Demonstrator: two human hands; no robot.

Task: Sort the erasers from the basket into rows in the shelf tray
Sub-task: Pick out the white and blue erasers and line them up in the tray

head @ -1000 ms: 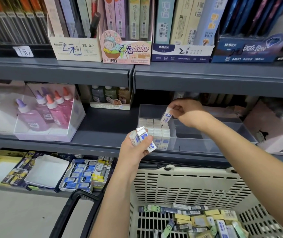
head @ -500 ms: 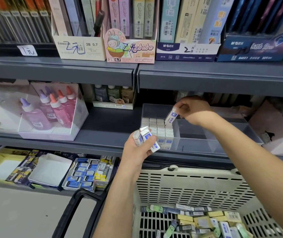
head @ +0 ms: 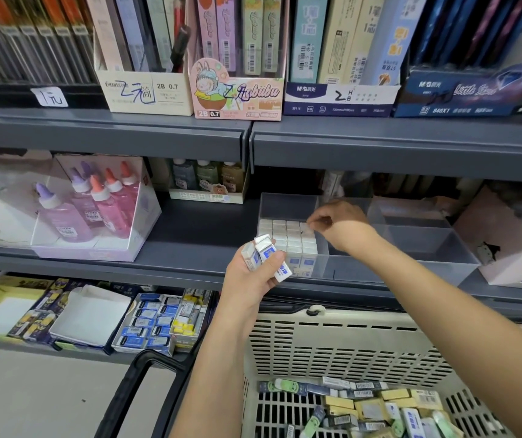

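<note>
On the head camera, my left hand (head: 250, 279) is curled around a handful of erasers (head: 266, 252), thumb across the top one, just in front of the shelf edge (head: 158, 263). My right hand (head: 340, 221) is inside the clear tray (head: 411, 262). Its fingers (head: 316, 218) are bent down and appear to pinch one eraser (head: 309, 227) at the back of the right-hand column of the rows (head: 285, 238).

I judge these erasers to be light, firm little blocks in paper sleeves. They won't break, but the sleeves look smooth, so a loose stack could slide apart in the palm. The best hold is across the two long sides with thumb and forefinger. That leaves the bottom end free to drop into its slot.

The standing rows are packed touching one another and could tip like dominoes if bumped. The column being filled sits right against the divider wall (head: 322, 235), so there is little room beside it, and I would come in from above.

Headroom is limited. The upper shelf (head: 379, 147) overhangs the tray, and the wrist has to reach in low and level. The compartments to the right of the divider look open, which gives the hand room to back out that way.

The basket (head: 348, 343) sits below the shelf, near my body. The loose erasers (head: 376, 406) lie jumbled in its bottom, and nothing blocks the way down to them.
</note>
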